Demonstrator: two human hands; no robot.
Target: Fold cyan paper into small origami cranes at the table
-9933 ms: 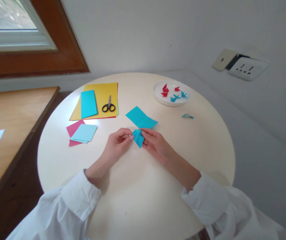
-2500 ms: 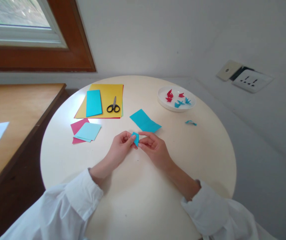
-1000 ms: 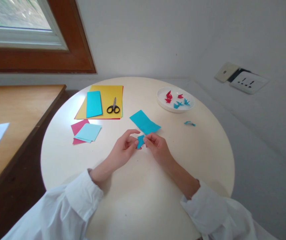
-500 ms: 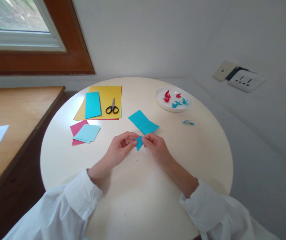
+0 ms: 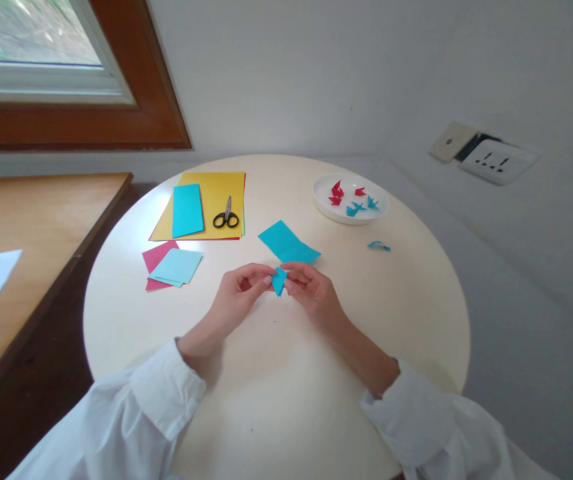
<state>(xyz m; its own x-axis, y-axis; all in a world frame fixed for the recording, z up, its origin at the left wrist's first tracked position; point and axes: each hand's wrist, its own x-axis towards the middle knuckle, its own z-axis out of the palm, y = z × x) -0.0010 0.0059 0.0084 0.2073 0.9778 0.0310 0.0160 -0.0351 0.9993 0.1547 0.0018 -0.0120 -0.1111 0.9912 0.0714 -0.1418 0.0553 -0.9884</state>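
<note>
In the head view, pinching a small folded blue paper (image 5: pixel 279 282) narrowly between left hand (image 5: pixel 240 292) and right hand (image 5: pixel 317 293), just on the near side of the loose blue sheet (image 5: pixel 289 241). Probably risking a skewed crease or a tear through any uneven tugging at such small paper; perhaps also risking nudging the loose blue sheet by working so near its edge.

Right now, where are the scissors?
In the head view, the scissors lie on the yellow sheet at the far left of the table, just right of the blue paper rectangle.
</note>
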